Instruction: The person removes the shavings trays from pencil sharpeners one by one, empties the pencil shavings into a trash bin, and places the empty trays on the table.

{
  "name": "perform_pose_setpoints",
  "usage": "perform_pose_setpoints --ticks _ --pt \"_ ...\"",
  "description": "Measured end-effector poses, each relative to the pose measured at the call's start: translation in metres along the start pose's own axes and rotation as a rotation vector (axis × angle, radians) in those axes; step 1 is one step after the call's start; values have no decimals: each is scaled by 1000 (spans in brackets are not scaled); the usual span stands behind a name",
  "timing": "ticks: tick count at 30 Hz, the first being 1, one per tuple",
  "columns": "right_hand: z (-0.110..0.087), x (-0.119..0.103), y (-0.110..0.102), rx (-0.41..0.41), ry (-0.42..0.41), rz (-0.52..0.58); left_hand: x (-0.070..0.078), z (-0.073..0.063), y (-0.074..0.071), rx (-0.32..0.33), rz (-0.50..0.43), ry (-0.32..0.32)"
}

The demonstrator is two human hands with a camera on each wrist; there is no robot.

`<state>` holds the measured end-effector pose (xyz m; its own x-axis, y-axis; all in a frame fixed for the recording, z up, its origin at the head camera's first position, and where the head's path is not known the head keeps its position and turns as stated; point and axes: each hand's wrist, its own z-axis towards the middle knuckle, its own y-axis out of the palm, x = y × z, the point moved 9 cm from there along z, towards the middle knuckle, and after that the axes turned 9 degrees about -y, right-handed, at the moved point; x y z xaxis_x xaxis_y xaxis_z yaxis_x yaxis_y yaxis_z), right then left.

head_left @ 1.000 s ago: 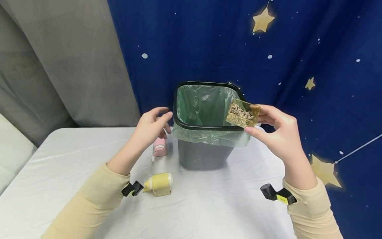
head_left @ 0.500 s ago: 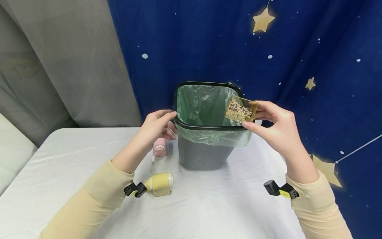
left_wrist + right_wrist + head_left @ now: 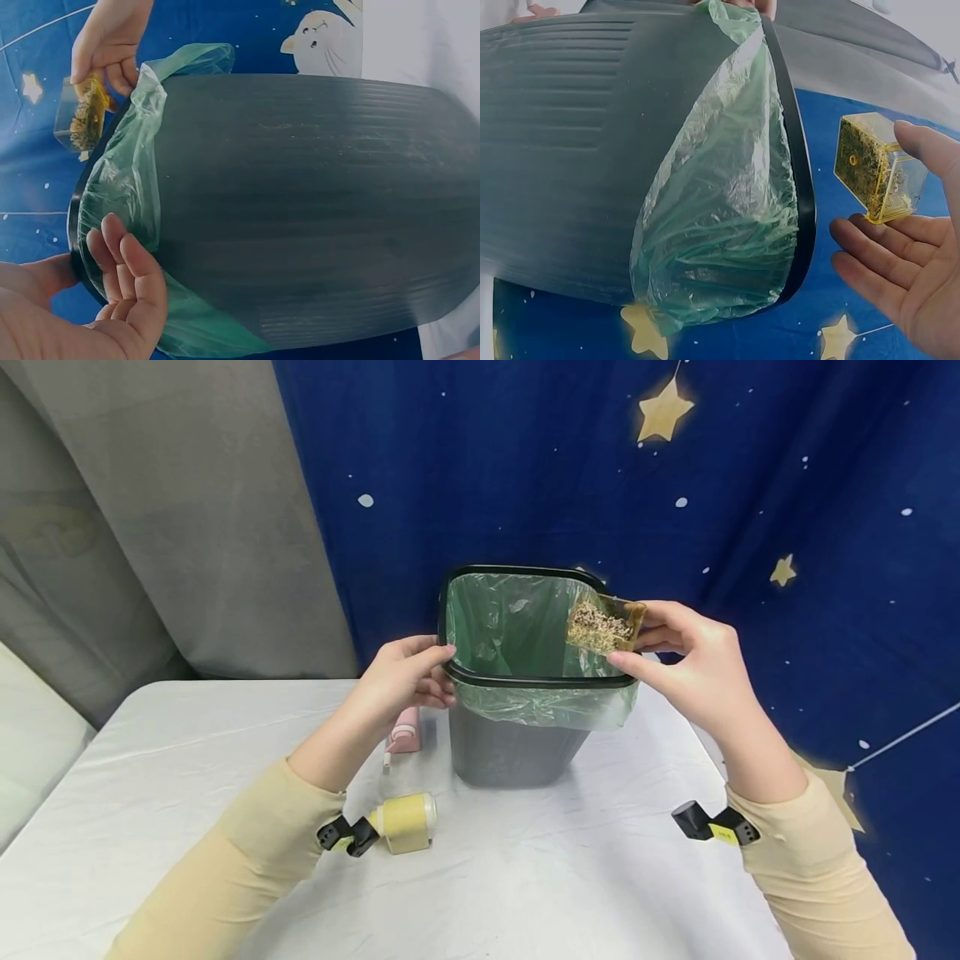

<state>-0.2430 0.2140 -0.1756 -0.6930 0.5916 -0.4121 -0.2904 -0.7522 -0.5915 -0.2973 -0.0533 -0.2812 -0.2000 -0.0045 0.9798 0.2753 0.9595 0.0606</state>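
A grey trash can (image 3: 517,756) with a black rim and a green plastic liner (image 3: 540,703) stands upright on the table. My left hand (image 3: 408,678) holds its left rim, thumb on top and fingers bent along the outside. In the left wrist view those fingers (image 3: 135,281) lie over the folded-down liner. Thumb and fingers of my right hand (image 3: 693,656) pinch a small clear yellowish box (image 3: 598,625) by one end. Light and dark shavings fill part of the box (image 3: 874,165). Tilted, it overlaps the can's right side in the head view.
A yellow device (image 3: 405,822) with a white end lies on the white table (image 3: 525,877) near my left wrist. Behind my left hand is a pink one (image 3: 405,731), partly hidden. A blue star curtain (image 3: 510,460) and a grey curtain (image 3: 180,527) hang behind.
My left hand has moved right onto the can's rim and now holds it. The right hand has risen slightly with the box and shifted a little left.
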Motion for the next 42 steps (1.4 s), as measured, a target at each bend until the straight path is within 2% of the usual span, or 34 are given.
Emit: perform_pose_setpoints --ticks 4,7,15,29,42 --pt "1 5 1 -24 30 -29 2 1 2 -15 -63 1" --pt "2 6 2 -37 30 -48 2 1 3 -15 -76 -14" --pt "11 5 5 -77 4 -76 2 0 3 -26 -70 -39" --pt "24 16 -5 -80 104 -100 1 0 3 -29 -69 -39" --pt "45 17 -2 -121 100 -170 2 0 3 -22 -66 -41"
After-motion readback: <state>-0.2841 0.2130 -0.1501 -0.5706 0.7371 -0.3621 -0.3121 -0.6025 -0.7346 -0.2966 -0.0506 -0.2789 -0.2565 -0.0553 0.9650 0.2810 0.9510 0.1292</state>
